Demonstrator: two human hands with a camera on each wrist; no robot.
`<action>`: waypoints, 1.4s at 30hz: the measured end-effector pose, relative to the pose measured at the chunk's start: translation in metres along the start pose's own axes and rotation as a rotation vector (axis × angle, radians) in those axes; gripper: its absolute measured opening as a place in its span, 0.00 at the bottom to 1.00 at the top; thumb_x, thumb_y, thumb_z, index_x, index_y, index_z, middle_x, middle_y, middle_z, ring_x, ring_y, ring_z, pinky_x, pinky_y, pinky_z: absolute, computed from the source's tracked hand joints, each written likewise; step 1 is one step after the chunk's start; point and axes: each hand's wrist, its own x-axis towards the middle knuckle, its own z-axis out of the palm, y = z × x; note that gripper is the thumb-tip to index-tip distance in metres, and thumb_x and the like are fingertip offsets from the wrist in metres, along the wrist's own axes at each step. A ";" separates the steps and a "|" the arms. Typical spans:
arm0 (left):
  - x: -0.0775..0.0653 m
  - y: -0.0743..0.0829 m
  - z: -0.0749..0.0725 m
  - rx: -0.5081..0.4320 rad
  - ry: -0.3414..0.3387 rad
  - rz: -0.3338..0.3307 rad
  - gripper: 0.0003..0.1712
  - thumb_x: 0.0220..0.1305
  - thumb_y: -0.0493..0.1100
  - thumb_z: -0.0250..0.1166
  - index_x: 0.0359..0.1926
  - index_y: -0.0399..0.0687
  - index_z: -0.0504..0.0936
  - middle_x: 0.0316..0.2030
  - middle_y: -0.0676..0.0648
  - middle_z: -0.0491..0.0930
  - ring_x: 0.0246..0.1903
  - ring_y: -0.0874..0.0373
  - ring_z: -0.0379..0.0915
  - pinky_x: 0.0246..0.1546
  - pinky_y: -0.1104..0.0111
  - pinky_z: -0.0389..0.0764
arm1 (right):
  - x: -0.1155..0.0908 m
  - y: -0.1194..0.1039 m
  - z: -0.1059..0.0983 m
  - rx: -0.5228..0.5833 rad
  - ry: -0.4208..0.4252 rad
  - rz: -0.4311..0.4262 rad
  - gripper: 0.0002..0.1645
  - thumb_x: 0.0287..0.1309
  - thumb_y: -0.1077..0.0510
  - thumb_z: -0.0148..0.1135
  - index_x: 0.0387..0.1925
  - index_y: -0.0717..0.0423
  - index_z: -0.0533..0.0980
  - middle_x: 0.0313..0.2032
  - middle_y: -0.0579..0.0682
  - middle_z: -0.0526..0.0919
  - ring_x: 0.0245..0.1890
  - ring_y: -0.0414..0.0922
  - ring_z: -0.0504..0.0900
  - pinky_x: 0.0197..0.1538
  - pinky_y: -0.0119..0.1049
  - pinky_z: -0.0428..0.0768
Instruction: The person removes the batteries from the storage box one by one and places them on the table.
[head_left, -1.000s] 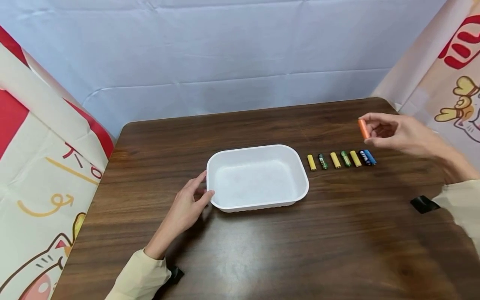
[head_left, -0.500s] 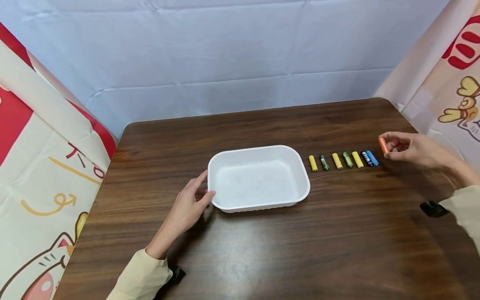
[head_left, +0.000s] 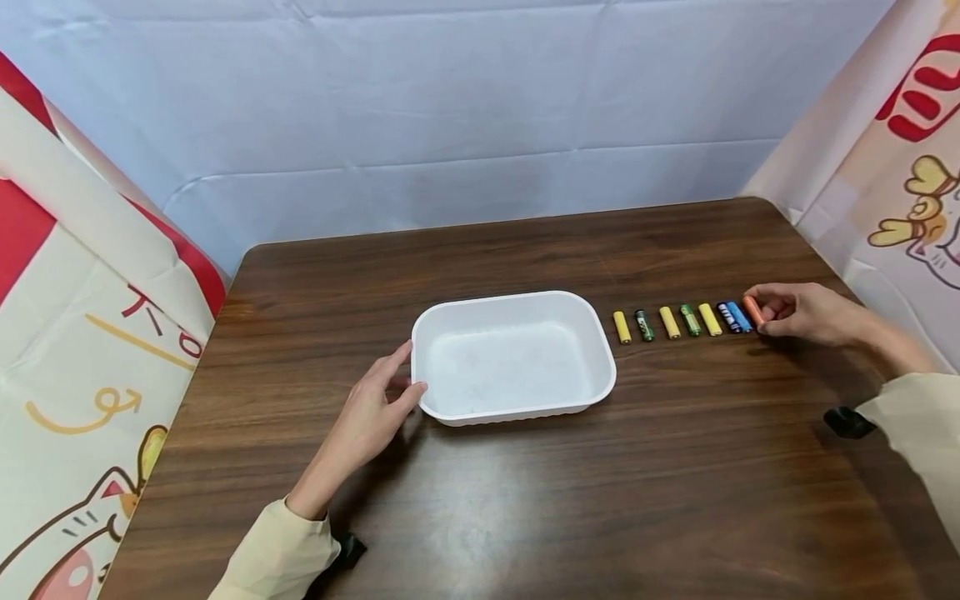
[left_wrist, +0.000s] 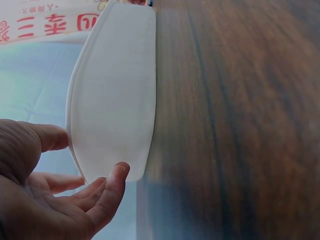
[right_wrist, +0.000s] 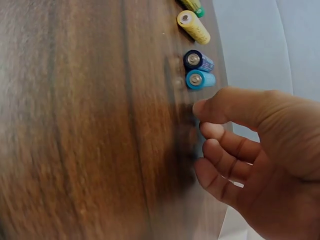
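My right hand (head_left: 806, 315) pinches an orange battery (head_left: 753, 311) between thumb and fingers, low at the right end of a row of batteries. Beside it lies a light blue battery (head_left: 738, 317), then a dark blue battery (head_left: 727, 317). The right wrist view shows the blue pair just past my thumb, while my fingers hide the orange one. My left hand (head_left: 373, 408) holds the left end of a white tray (head_left: 517, 412), thumb at the rim and fingers along the outer wall, as the left wrist view also shows.
Left of the blue pair lie a yellow battery (head_left: 709, 319), a green battery (head_left: 691, 320), another yellow battery (head_left: 670, 322), a dark green battery (head_left: 645, 325) and a third yellow battery (head_left: 622, 327). The wooden table (head_left: 600, 508) ends at a pale curtain (head_left: 465, 125).
My right hand first moved right and down with the orange battery, then slightly left, lowering it beside the light blue one. My left hand stays at the tray.
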 end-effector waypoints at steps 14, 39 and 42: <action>0.003 0.001 0.001 0.001 -0.008 0.008 0.38 0.72 0.41 0.66 0.79 0.45 0.63 0.61 0.39 0.77 0.51 0.48 0.82 0.49 0.54 0.81 | -0.002 -0.005 -0.002 -0.043 -0.059 0.080 0.34 0.55 0.73 0.72 0.61 0.79 0.71 0.34 0.49 0.80 0.30 0.32 0.73 0.31 0.27 0.72; 0.004 0.000 0.000 0.011 -0.020 -0.001 0.38 0.73 0.42 0.65 0.79 0.45 0.62 0.64 0.39 0.75 0.52 0.48 0.82 0.48 0.55 0.81 | -0.006 -0.007 -0.005 -0.052 -0.083 0.140 0.39 0.57 0.67 0.74 0.64 0.82 0.67 0.36 0.52 0.82 0.31 0.30 0.75 0.34 0.25 0.74; 0.004 0.000 0.000 0.009 -0.017 -0.002 0.38 0.74 0.42 0.65 0.79 0.46 0.62 0.64 0.39 0.75 0.53 0.48 0.82 0.48 0.55 0.80 | -0.008 -0.007 -0.005 -0.045 -0.085 0.149 0.38 0.58 0.65 0.74 0.64 0.80 0.67 0.36 0.51 0.82 0.31 0.30 0.75 0.34 0.25 0.74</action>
